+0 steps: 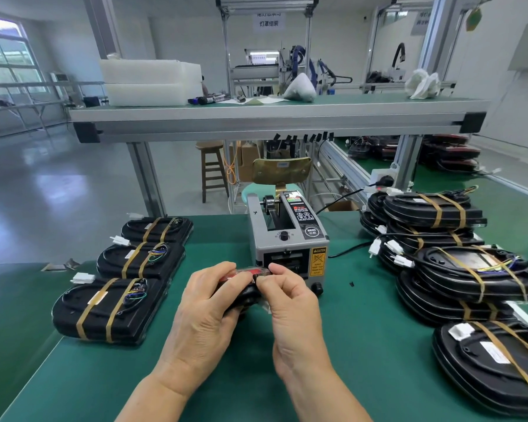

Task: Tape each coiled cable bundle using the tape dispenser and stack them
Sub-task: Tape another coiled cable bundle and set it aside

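L hand [208,312] curls round the cable bundle [247,292], R hand [291,303] pinches its top edge — just this side of the tape dispenser [287,239].

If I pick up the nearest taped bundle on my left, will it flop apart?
Probably stays together: two tan tape bands wrap the nearest taped bundle, and its black housing looks rigid. The white connector sticks out loose, so it may dangle or snag.

both hands [250,303] grip black unit [247,295] | tape dispenser [287,239] behind
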Demonstrator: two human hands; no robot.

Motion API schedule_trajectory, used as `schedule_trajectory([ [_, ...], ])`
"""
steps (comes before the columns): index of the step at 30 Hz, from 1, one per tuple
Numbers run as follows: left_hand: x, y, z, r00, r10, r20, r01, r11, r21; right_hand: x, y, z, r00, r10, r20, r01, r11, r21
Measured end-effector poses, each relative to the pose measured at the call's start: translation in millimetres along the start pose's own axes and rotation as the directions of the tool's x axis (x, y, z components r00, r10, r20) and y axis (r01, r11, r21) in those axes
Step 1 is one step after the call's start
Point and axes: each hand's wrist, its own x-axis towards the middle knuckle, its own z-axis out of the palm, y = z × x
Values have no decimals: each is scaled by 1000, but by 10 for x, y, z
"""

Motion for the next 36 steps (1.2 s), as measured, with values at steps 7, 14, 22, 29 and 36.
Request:
schedule_trajectory([
  [7, -3, -11, -36, 1000, -1, -6, 1, 1000, -19, 41, 38, -29, 992, -58, -113, 54, 998, -41],
  [14, -22, -4, -25, 999, -20, -29, 17, 996, -83, -8, 82, -4, 985, -174, -2, 164, 929, -333],
  [22, -129, -82, -35, 997, -82, -9, 80, 982, -170, 248, 113, -250, 989, -140, 41, 145, 976, -161],
  [29, -150, 55, 102, 999, -41, -18, 34, 957, -288, 293, 45, -650, 852, -15, 524, 223, 915, -335],
  [36, -144, 38, 38, 994, -81, -67, 66, 978, -200, 216, 15, -572, 848, -219, 482, 485, 686, -543],
])
